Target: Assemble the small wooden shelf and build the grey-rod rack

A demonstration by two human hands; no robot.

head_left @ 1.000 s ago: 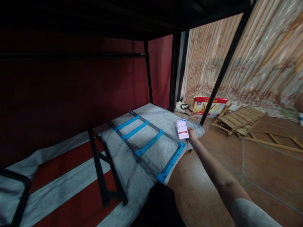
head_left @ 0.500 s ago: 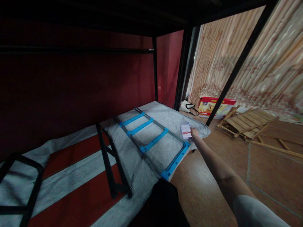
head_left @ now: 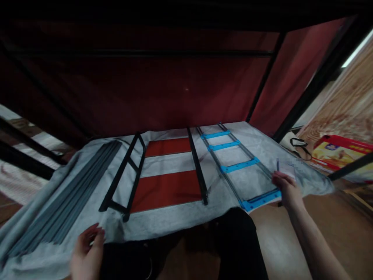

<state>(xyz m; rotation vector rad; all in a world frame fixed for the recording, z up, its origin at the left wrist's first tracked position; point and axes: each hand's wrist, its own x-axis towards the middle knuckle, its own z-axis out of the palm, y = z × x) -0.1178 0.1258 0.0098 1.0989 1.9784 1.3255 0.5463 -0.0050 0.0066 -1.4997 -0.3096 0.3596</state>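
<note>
My right hand [head_left: 287,190] grips a small white card [head_left: 286,169] with blurred print, over the near right end of a ladder-like frame. That frame has grey rails and several blue plastic crosspieces [head_left: 240,165]. My left hand [head_left: 90,249] is at the near edge of the grey sheet [head_left: 163,223], fingers curled to the thumb; what they pinch, if anything, is unclear. Beyond it lie a black metal frame [head_left: 132,167] and two red-orange panels [head_left: 167,188], with a black bar [head_left: 197,167] along their right side.
Several grey slats or tubes [head_left: 70,194] lie at the left of the sheet. Black posts [head_left: 266,77] and a dark top enclose the surface, with a dark red back wall [head_left: 163,89]. A red and yellow box [head_left: 340,155] and a white bag [head_left: 291,142] are on the floor at right.
The view has swung left, bringing the grey slats and my left hand into sight. My right hand still holds the card, and that arm is drawn closer in.
</note>
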